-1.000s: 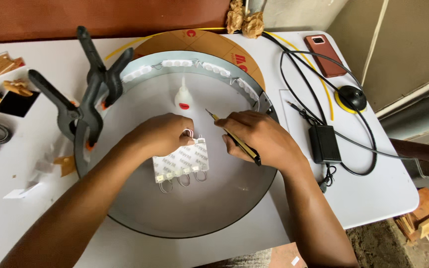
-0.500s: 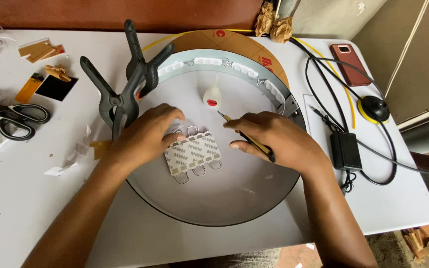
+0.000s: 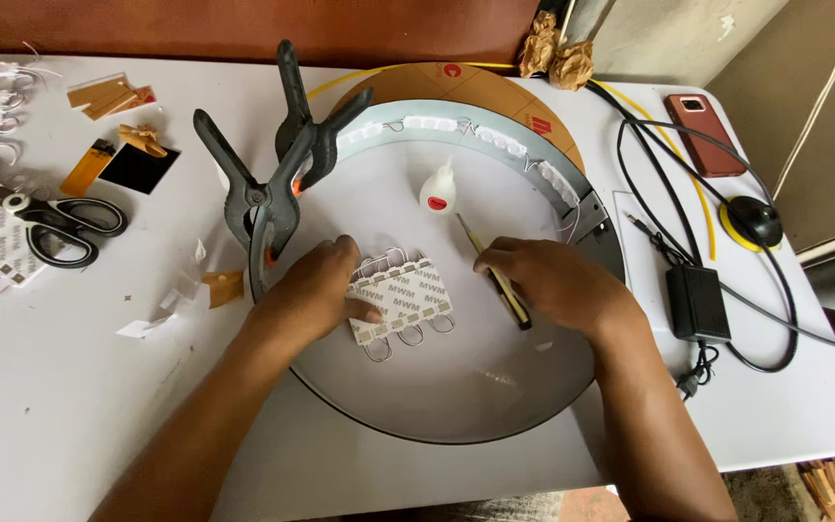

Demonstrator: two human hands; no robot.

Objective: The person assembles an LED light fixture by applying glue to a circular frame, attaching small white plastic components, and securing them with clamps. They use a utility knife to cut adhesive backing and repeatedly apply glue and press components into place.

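At the centre of the frame, the left hand (image 3: 313, 290) lay flat with curled fingers pressing on a small white block of LED modules (image 3: 400, 299), backing side up with thin wire loops poking out along its lower edge; the block rested on the smooth pale floor of a large round sign tray (image 3: 456, 396) with a thin dark metal rim. The right hand (image 3: 555, 282) was closed around a slim yellow-and-black utility knife (image 3: 501, 282), its blade end angled up toward the block's right edge, just beside it. A small white glue bottle (image 3: 438, 189) with a red mark lay inside the tray, above the hands. A curved row of white LED modules (image 3: 456, 130) followed the tray's upper wall. 2 black spring clamps (image 3: 277, 174) with orange tips gripped the rim at the upper left. On the white table (image 3: 60, 387), black-handled scissors (image 3: 50, 222) lay at the far left, a red phone (image 3: 705, 133) at the upper right, and a black power adapter (image 3: 699, 303) with looping cable to the right of the tray.
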